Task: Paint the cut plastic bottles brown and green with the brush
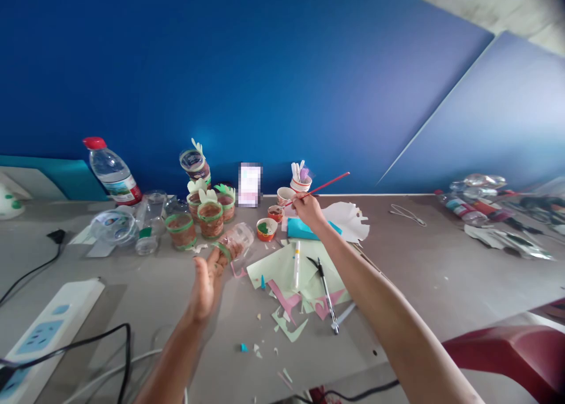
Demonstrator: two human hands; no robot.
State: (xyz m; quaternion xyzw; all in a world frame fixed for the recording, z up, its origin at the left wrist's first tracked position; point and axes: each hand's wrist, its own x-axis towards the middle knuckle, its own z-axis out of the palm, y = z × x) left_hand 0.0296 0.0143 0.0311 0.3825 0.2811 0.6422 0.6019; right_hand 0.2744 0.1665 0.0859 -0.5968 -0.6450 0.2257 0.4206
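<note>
My left hand [206,283] supports a clear plastic cup [241,239] tilted on its side, its fingers at the open end. Brown paint and a green band show near that end. My right hand [308,208] grips a red paintbrush [331,182], whose handle slants up to the right. The brush's tip end is over or beside a small paper cup of brown paint [275,213]; whether it touches the paint I cannot tell. Below that stands a paper cup with green paint [266,229]. Left of them stand several brown-painted cups with green bands, including one with paper petals [210,218].
Paper scraps [282,268], a white marker [296,265] and a black pen [326,292] lie between my arms. A water bottle [112,171] stands at the back left, a power strip [48,333] nearer. A lit phone [249,184] leans against the blue partition [265,86].
</note>
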